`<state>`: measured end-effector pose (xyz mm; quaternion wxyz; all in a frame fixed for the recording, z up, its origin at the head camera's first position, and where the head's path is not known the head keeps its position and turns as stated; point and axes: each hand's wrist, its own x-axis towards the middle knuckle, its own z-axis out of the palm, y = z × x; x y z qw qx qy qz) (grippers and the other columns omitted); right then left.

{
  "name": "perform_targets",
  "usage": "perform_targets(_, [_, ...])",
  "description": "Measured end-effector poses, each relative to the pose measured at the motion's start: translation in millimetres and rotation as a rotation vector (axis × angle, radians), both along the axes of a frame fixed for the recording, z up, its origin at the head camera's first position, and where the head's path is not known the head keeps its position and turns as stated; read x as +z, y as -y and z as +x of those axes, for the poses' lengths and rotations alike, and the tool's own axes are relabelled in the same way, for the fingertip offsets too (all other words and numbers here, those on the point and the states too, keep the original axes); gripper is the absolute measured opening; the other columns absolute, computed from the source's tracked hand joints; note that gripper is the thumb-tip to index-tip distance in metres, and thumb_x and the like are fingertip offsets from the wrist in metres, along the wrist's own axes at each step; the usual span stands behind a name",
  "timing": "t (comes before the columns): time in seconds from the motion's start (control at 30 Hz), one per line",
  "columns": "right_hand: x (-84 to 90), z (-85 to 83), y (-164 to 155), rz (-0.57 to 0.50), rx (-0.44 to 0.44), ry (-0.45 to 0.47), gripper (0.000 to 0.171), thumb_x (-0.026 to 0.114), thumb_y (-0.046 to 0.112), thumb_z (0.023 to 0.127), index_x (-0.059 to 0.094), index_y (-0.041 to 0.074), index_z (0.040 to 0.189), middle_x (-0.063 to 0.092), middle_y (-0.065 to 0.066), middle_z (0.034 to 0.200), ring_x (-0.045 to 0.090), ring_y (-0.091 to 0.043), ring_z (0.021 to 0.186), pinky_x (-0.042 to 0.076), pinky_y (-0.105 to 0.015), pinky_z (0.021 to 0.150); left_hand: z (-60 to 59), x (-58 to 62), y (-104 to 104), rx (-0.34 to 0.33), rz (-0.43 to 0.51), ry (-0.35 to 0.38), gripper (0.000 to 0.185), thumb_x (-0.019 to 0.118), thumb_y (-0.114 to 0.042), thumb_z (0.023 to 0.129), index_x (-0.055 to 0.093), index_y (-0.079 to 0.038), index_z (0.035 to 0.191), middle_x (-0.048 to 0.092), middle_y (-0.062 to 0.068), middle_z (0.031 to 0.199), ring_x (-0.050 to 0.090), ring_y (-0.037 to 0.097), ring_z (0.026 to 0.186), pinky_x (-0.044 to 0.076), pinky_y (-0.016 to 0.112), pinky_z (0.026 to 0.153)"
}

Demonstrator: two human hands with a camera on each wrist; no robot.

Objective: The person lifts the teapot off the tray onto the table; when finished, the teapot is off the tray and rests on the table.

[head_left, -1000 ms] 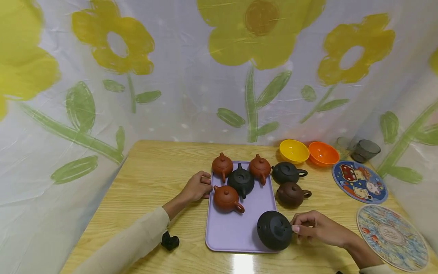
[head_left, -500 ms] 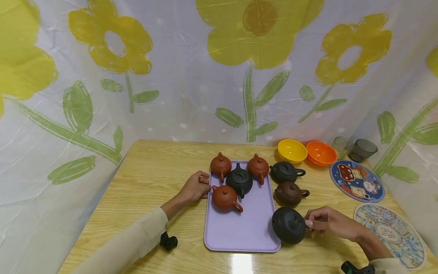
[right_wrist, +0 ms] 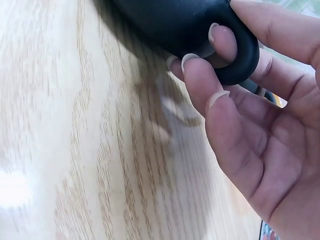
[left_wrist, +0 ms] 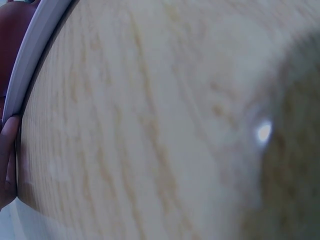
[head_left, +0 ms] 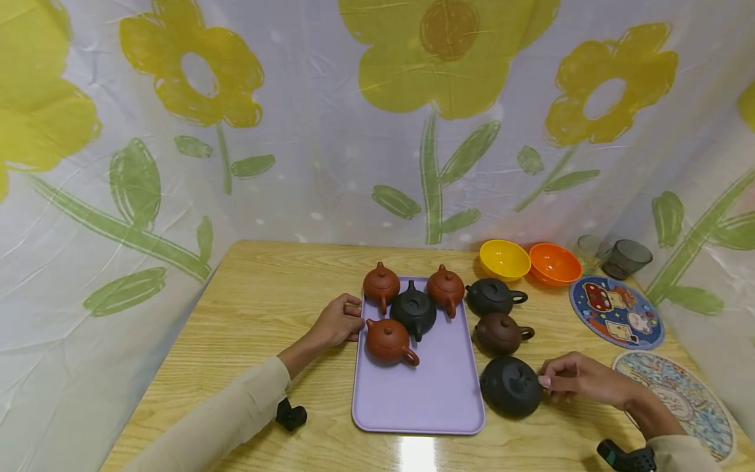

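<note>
My right hand (head_left: 567, 379) pinches the ring handle (right_wrist: 241, 56) of a black teapot (head_left: 510, 387), with fingers curled through the loop. The pot (right_wrist: 170, 20) rests on the wooden table just right of a purple tray (head_left: 425, 390). My left hand (head_left: 342, 321) holds the tray's left rim (left_wrist: 35, 55), and one fingertip (left_wrist: 7, 160) shows beside it. On the tray stand three red-brown teapots (head_left: 387, 341) around another black teapot (head_left: 414, 311).
A black teapot (head_left: 491, 296) and a dark brown teapot (head_left: 500, 333) stand on the table right of the tray. Behind them are a yellow bowl (head_left: 504, 260), an orange bowl (head_left: 554, 264) and a grey cup (head_left: 626, 259). Two round mats (head_left: 616, 313) lie at the right edge. A flowered sheet surrounds the table.
My right hand has carried the black teapot from the tray's front right corner rightward, off the tray and onto the table. The left hand has stayed at the tray's rim.
</note>
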<state>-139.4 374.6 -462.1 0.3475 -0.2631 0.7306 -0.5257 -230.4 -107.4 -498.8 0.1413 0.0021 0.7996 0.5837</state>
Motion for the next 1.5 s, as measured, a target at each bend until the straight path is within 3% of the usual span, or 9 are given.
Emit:
perform_targets(0.57, [-1.7,0.3,-8,0.047,-0.062,0.03,0.028,0.044,0.008,0.106,0.061,-0.012,0.096,0.049,-0.032,0.081,0.041,-0.04,0.066,0.043,-0.038,0.051,-0.7,-2.8,-2,-0.004,0.015,0.008,0.044,0.064,0.004,0.086,0.053,0.001,0.129,0.06,0.02,0.111,0.065,0.019,0.079,0.063,0.035,0.061])
perform_targets(0.83, [1.0,1.3,-10,0.124,-0.119,-0.001,0.028,0.046,0.012,0.106,0.07,-0.002,0.105,0.061,-0.026,0.087,0.057,-0.028,0.07,0.052,-0.035,0.057,0.0,-1.9,-2,-0.008,0.016,0.014,0.045,0.064,0.003,0.087,0.053,0.001,0.131,0.06,0.019,0.111,0.066,0.019,0.079,0.063,0.034,0.061])
perform_targets(0.97, [1.6,3.7,-13,0.148,-0.15,-0.005,0.028,0.047,0.015,0.106,0.068,-0.003,0.111,0.062,-0.025,0.088,0.058,-0.027,0.071,0.052,-0.036,0.058,-0.2,-1.5,-2,-0.011,0.025,0.007,0.046,0.064,0.004,0.086,0.052,0.002,0.13,0.061,0.02,0.111,0.065,0.018,0.078,0.063,0.034,0.061])
perform_targets(1.27, [8.2,9.3,-16,0.265,-0.404,-0.07,0.035,0.05,0.026,0.106,0.066,-0.002,0.12,0.067,-0.018,0.085,0.063,-0.03,0.075,0.055,-0.037,0.063,-0.5,-1.7,-1,-0.004,0.025,-0.005,0.045,0.065,0.005,0.085,0.052,0.004,0.129,0.061,0.023,0.112,0.066,0.019,0.078,0.063,0.035,0.061])
perform_targets(1.37, [16.6,11.2,-12,0.242,-0.439,-0.099,0.037,0.047,0.026,0.107,0.063,-0.003,0.123,0.067,-0.017,0.088,0.062,-0.031,0.078,0.055,-0.038,0.064,-0.1,-1.2,0,0.0,0.023,-0.004,0.046,0.065,0.005,0.085,0.052,0.003,0.13,0.061,0.024,0.114,0.065,0.019,0.079,0.063,0.035,0.062])
perform_targets(1.5, [30.2,13.8,4,0.109,-0.388,-0.137,0.034,0.041,0.018,0.109,0.061,-0.007,0.123,0.065,-0.011,0.087,0.06,-0.03,0.078,0.052,-0.039,0.064,0.2,-0.1,0,0.001,0.02,-0.001,0.047,0.064,0.005,0.085,0.052,0.003,0.13,0.061,0.023,0.114,0.066,0.02,0.08,0.064,0.036,0.062])
